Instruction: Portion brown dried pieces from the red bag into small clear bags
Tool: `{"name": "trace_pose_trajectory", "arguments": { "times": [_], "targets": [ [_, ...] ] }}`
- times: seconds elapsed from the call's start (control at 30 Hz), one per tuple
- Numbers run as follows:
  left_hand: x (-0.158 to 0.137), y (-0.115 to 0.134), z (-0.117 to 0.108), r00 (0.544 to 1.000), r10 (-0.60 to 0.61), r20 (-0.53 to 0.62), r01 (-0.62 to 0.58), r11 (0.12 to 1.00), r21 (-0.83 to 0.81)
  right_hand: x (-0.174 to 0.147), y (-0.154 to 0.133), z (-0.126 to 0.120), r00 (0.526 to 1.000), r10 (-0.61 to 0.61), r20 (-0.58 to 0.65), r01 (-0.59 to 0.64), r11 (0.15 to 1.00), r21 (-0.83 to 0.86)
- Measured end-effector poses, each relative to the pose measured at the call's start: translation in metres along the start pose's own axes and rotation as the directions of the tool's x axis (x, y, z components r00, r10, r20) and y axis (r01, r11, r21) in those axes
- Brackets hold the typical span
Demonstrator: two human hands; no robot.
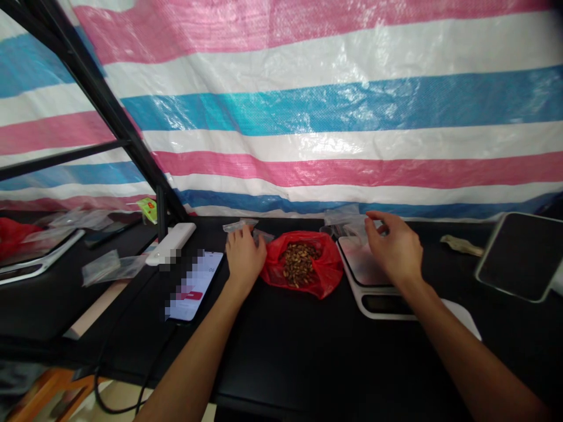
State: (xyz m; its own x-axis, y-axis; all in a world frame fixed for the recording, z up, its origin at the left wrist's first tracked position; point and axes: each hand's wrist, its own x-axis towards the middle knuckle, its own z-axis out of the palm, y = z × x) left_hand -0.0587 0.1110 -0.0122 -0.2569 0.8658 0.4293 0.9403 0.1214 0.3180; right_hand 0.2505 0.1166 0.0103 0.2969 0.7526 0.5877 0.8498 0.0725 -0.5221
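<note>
- The left hand (244,255), fingers slightly spread, lies over thin clear bags (233,225); I cannot tell whether it grips them.
- The right hand (391,243), curled with thumb and forefinger close, is over a white scale's (363,266) smooth plate, by a crinkled clear pouch (345,215); its hold is unclear.
- Between them, on the black surface (308,346), an open, crumpled red plastic bag (328,281) contains brown, seed-like pieces (299,264).

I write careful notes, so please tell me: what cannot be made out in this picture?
All in the head view:
Phone screen: partly pixelated out.
Scale: partly behind the right hand and forearm; its display is too dark to read.
Clear plastic at the left hand: partly covered by that hand.
Far-left red plastic: cut off by the left edge.
</note>
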Motion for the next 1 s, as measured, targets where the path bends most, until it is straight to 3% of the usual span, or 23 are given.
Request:
{"name": "trace_pose_trajectory", "arguments": {
  "times": [0.1, 0.23, 0.47, 0.8, 0.9, 1.0],
  "targets": [
    [-0.002, -0.004, 0.003, 0.996, 0.055, 0.076, -0.06, 0.996, 0.071, -0.002, -0.004, 0.001, 0.994, -0.101, -0.03, 0.101, 0.995, -0.009],
    [-0.003, -0.005, 0.003, 0.99, 0.094, 0.108, -0.098, 0.995, 0.031, -0.005, -0.01, -0.001, 0.988, -0.154, -0.016, 0.152, 0.983, -0.105],
    [-0.001, -0.003, 0.0, 0.994, 0.107, 0.02, -0.105, 0.993, -0.057, -0.002, 0.008, 0.003, 0.948, -0.134, 0.289, 0.24, 0.897, -0.372],
    [-0.001, 0.0, 0.0, 0.991, 0.131, -0.033, -0.135, 0.982, -0.134, -0.002, 0.019, 0.004, 0.837, -0.14, 0.529, 0.388, 0.834, -0.392],
    [0.001, 0.0, 0.003, 0.989, 0.135, -0.056, -0.142, 0.977, -0.158, 0.0, 0.022, 0.004, 0.836, -0.146, 0.529, 0.388, 0.838, -0.382],
    [0.003, 0.0, 0.003, 0.981, 0.16, -0.113, -0.185, 0.949, -0.255, 0.003, 0.025, 0.005, 0.878, -0.134, 0.459, 0.307, 0.894, -0.327]
  ]
}}
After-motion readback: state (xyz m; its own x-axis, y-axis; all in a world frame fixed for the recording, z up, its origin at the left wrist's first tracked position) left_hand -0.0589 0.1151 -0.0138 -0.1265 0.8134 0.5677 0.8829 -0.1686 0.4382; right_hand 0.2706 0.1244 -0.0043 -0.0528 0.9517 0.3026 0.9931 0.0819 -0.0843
